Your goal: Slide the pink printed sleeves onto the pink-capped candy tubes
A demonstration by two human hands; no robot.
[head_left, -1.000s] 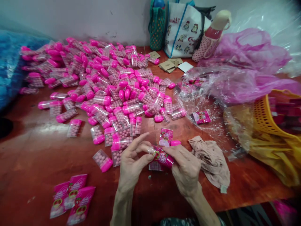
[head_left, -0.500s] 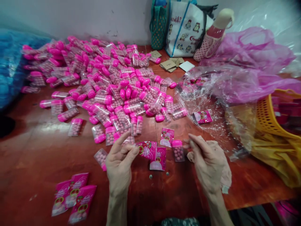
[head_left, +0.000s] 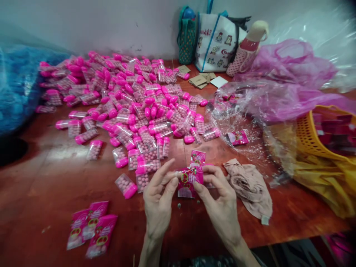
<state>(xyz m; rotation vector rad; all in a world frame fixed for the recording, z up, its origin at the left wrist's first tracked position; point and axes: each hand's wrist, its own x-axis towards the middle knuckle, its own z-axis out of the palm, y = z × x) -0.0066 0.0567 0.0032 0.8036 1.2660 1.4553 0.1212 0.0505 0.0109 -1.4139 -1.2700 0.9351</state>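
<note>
Between my two hands is a small pink sachet (head_left: 184,178) with printed rings on it. My left hand (head_left: 158,196) pinches its left edge between thumb and finger. On its right side, the thumb and fingers of my right hand (head_left: 221,204) close on it. Another pink sachet (head_left: 198,155) lies just behind, and one more shows in part beneath the held one. A clear candy bottle with a pink cap is mostly hidden behind my right fingers. Near my left hand lies a candy bottle (head_left: 126,185) filled with pink balls.
Many candy bottles (head_left: 119,96) are heaped across the back left. Several filled sachets (head_left: 102,237) lie at the front left. To the right are a crumpled cloth (head_left: 251,187), clear plastic film (head_left: 239,111) and a yellow basket (head_left: 306,129). Bags (head_left: 215,48) stand by the wall.
My left hand has moved right with the sachet. My right hand has moved left and taken hold of the sachet's right side, uncovering more of the cloth.
</note>
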